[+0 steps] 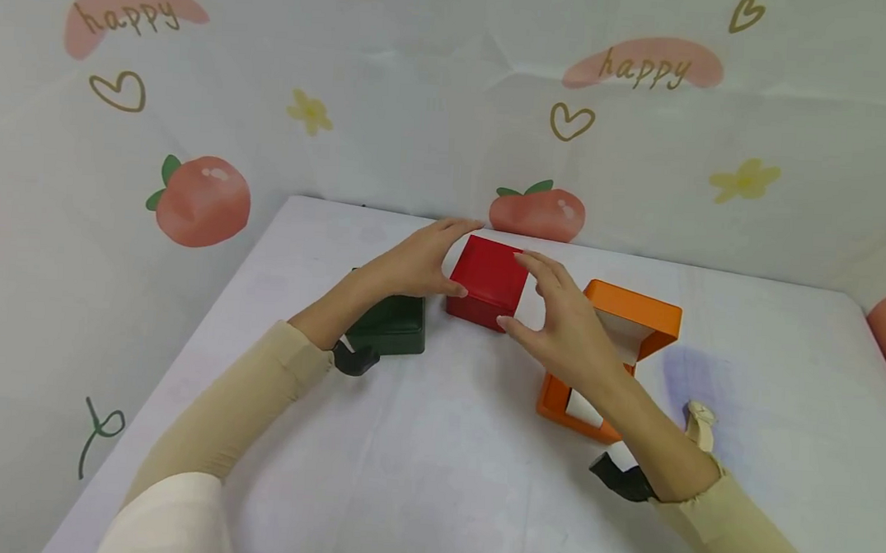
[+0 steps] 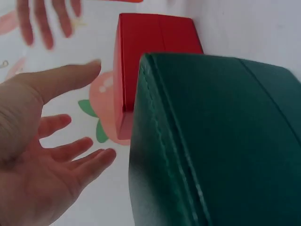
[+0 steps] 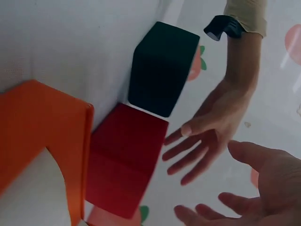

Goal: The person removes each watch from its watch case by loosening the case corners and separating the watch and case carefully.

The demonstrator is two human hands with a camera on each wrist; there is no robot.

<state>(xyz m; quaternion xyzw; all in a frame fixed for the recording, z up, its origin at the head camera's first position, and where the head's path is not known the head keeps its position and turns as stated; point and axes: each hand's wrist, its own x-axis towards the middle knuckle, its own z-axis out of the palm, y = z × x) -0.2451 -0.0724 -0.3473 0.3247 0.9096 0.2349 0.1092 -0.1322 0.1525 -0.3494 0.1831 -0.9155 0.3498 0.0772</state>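
A closed red box [image 1: 490,272] stands near the back of the table, between both hands. At its left is my left hand [image 1: 414,263], fingers spread and thumb near the front left corner. My right hand [image 1: 560,315] is at the box's right, thumb and fingers apart. In both wrist views, the left hand [image 2: 56,155] and right hand [image 3: 263,188] show a gap to the red box [image 3: 124,160], with nothing held. A closed dark green box [image 1: 387,323] sits under my left wrist. An open orange box [image 1: 635,305] with white lining stands beyond my right hand, its lower part partly hidden.
A small cream watch-like piece [image 1: 700,424] shows beside the right forearm. A purplish stain [image 1: 698,378] marks the white table cover [image 1: 405,456]. A printed cloth [image 1: 421,102] with fruit and hearts hangs right behind the table.
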